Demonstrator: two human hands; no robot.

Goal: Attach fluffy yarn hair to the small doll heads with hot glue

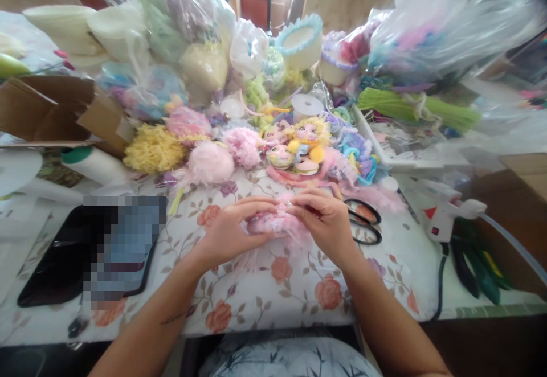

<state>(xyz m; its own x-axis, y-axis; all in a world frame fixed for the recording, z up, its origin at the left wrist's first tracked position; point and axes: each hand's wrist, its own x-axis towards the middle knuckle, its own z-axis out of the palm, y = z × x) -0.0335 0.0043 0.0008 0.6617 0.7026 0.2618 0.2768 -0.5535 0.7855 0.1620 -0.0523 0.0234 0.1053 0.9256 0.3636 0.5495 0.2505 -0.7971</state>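
Observation:
Just above the flowered tablecloth [252,308], a fluffy pink craft piece with lace or tulle and shiny bits [277,223] is held between both hands. My left hand [237,226] curls round its left side, thumb below and fingers over the top. At its upper right, the fingers of my right hand [322,217] pinch the pink material; fingertips of both hands nearly meet there. What exactly lies between the right fingertips is hidden. Black-handled scissors [365,232] lie right beside my right hand, their blades out of sight.
Doll figures [307,135], pink pompoms [211,162] and a yellow pompom [154,149] crowd the table behind my hands. Phones [55,257] lie at left. A glue gun [447,212] with its cord, green-handled pliers [478,263] and a white tray [384,158] are at right.

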